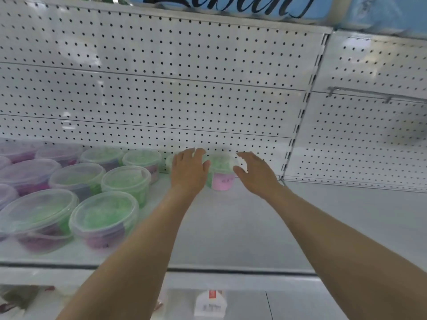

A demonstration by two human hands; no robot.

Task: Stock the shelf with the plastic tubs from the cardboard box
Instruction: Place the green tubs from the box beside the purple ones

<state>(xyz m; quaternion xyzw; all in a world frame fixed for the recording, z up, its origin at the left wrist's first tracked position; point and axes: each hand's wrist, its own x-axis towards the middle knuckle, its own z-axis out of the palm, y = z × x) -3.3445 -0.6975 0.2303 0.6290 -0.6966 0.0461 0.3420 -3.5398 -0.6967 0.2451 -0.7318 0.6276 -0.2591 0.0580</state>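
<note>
I am seeing clear, glossy plastic tubs [105,218] at lower left. The perforated back panel [161,88] is looking like smooth, white-painted metal.

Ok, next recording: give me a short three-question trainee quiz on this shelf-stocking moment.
1. True or false: both hands grip the tub with the pink label.
2. On which side of the shelf do the stocked tubs sit?
3. The wall behind is: A) glass B) pegboard C) brick.

Key:
1. False: the left hand and right hand are open beside it; whether they touch it is unclear.
2. The person's left.
3. B.
</note>
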